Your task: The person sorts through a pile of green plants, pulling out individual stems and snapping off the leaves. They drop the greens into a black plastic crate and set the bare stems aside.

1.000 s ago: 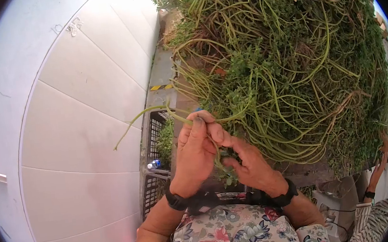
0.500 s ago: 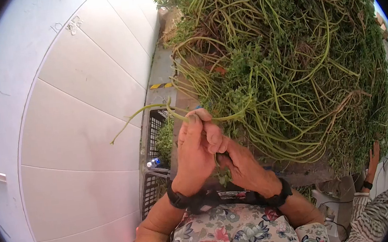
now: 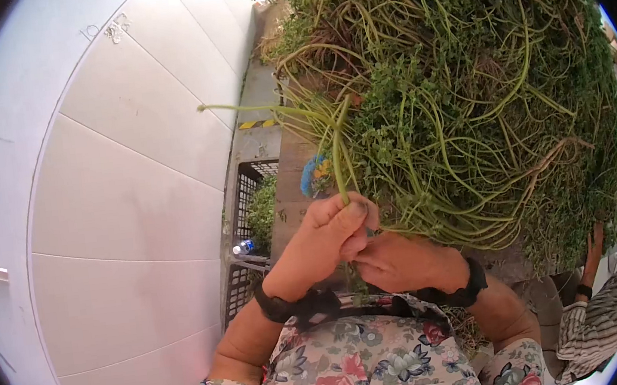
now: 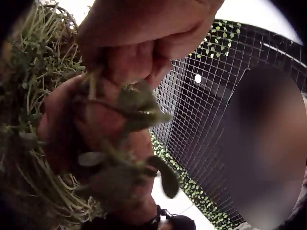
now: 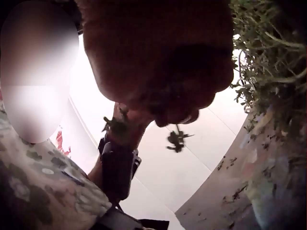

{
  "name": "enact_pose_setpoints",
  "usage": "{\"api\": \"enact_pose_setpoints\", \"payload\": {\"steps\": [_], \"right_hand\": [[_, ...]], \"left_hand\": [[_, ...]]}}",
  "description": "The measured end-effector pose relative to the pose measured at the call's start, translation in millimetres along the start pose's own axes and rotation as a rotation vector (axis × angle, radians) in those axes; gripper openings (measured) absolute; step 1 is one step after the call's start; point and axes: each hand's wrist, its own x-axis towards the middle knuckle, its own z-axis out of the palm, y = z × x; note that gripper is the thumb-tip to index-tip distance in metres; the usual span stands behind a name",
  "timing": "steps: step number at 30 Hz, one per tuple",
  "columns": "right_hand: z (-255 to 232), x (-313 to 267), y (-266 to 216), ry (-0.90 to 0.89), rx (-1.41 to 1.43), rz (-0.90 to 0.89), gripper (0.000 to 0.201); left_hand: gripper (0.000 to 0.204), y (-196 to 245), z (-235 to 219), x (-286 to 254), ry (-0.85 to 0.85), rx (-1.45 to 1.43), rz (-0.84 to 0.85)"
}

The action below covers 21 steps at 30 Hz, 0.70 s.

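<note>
In the head view my left hand [image 3: 320, 232] pinches a long green plant stem [image 3: 339, 163] between thumb and fingers. The forked upper part of the stem reaches up and to the left over the table edge. Right against it, my right hand [image 3: 414, 262] has its fingers curled at the stem's lower end, below the left fingers. Small leaves [image 4: 141, 110] stick out between both hands in the left wrist view, close to the lens and blurred. A leafy tip [image 5: 176, 139] hangs under the dark right hand in the right wrist view. Its fingertips are partly hidden.
A big heap of leafy green stems [image 3: 464, 101] covers most of the table [image 3: 293, 224]. A blue and yellow thing [image 3: 312, 175] lies at its left. Black crates [image 3: 247, 180] and a bottle [image 3: 242, 247] stand by the wall. Another person's hand [image 3: 596, 243] touches the heap's right edge.
Both hands have turned and shifted slightly right, and the stem has swung from pointing left to pointing upward. The blue and yellow thing on the table has come into fuller view.
</note>
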Motion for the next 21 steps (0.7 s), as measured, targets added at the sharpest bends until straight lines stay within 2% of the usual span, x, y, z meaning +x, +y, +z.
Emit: {"api": "enact_pose_setpoints", "payload": {"steps": [1,3,4,5,7,9,10,12,13,16,19,21], "right_hand": [[2.7,-2.7,2.9,0.074,0.101,-0.067,0.009],[-2.8,-8.1,4.4,0.26,0.316,-0.014,0.007],[-13.3,-12.6,0.7,0.374,0.425,0.112,0.006],[-21.2,-17.3,0.8,0.489,0.533,0.238,0.007],[-30.5,-31.1,11.9,0.557,0.519,0.2,0.013],[-31.2,-39.1,19.6,0.543,0.586,0.169,0.018],[-26.2,-38.5,20.9,0.474,0.596,0.175,0.015],[-18.3,-37.2,21.6,0.341,0.603,0.188,0.01],[-10.0,-32.3,11.8,0.403,1.096,0.482,0.016],[-9.8,-18.4,-1.2,0.268,1.127,0.461,0.024],[-1.4,-1.5,-6.2,0.179,1.006,0.468,0.027],[0.9,7.9,-7.9,0.14,0.836,0.349,0.028]], "left_hand": [[0.028,2.1,-1.7,-2.1,0.002,-0.084,-0.029],[0.027,14.9,2.0,-6.7,-0.029,-0.279,0.035],[0.026,20.1,2.4,-7.8,-0.045,-0.376,0.07],[0.026,22.3,-0.4,-7.8,-0.006,-0.369,0.125],[0.026,26.8,-6.3,-7.2,0.069,-0.351,0.227],[0.025,29.2,-5.7,-3.5,0.194,-0.219,0.288],[0.024,29.6,-5.1,-2.2,0.251,-0.153,0.312],[0.025,27.0,-7.0,1.2,0.242,-0.137,0.338],[0.026,24.4,-7.5,2.7,0.236,-0.133,0.348],[0.028,19.2,-3.2,5.9,0.302,0.025,0.387],[0.026,14.3,7.3,9.3,0.338,0.028,0.445],[0.026,11.7,11.8,10.5,0.339,0.034,0.434]]}}
